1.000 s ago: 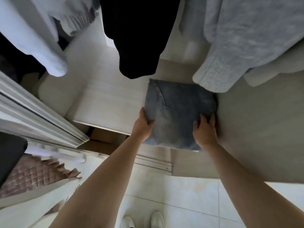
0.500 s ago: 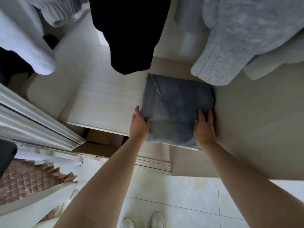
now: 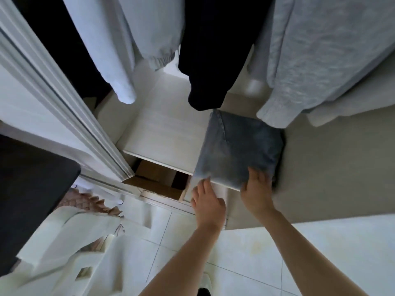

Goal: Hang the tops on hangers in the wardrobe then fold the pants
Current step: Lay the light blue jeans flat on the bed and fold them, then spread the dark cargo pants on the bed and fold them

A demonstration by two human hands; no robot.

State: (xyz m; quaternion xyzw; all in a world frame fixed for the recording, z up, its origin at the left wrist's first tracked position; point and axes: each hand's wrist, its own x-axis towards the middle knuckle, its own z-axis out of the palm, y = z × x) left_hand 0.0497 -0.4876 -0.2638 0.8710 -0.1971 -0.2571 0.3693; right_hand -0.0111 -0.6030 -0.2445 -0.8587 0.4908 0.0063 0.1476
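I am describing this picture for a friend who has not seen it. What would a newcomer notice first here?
First, the folded blue jeans lying on the pale wardrobe shelf in the middle, with the right hand touching their near edge and the left hand just off it. Next, the hanging tops above: a black top in the centre and a grey knit sweater to its right.
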